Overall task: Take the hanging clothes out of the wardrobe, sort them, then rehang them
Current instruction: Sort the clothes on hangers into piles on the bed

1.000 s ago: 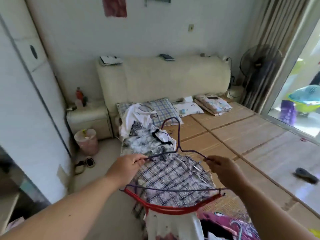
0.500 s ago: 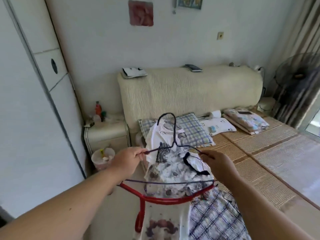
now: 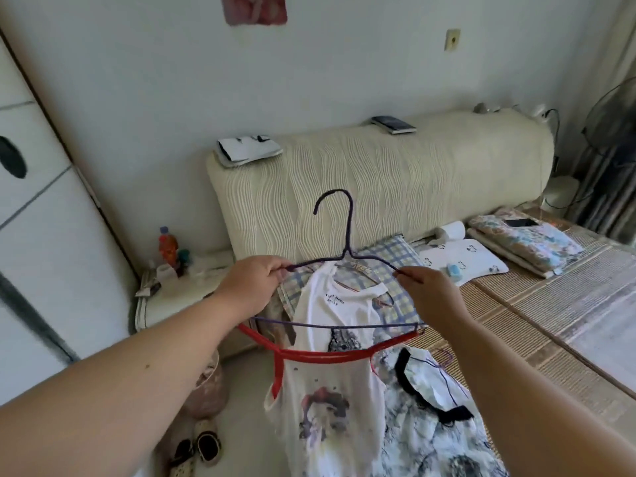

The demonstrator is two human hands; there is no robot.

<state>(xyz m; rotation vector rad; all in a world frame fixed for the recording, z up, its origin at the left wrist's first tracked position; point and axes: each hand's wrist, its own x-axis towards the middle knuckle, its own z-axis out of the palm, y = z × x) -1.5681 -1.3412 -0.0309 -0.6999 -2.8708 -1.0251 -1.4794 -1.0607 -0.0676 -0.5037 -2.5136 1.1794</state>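
Pinching purple hanger (image 3: 347, 235), left hand (image 3: 256, 287), right hand (image 3: 430, 292), red hanger (image 3: 323, 354) below

Daylight fills a bedroom: a cream padded headboard (image 3: 413, 187) stands against a pale wall (image 3: 344, 70), a woven mat (image 3: 537, 315) spreads before it, a nightstand (image 3: 165, 304) sits beside a white wardrobe (image 3: 41, 242), and a fan (image 3: 611, 132) stands far right.

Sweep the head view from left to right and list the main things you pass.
Wardrobe door → orange bottle → left hand → purple hanger → right hand → folded floral bedding → fan.
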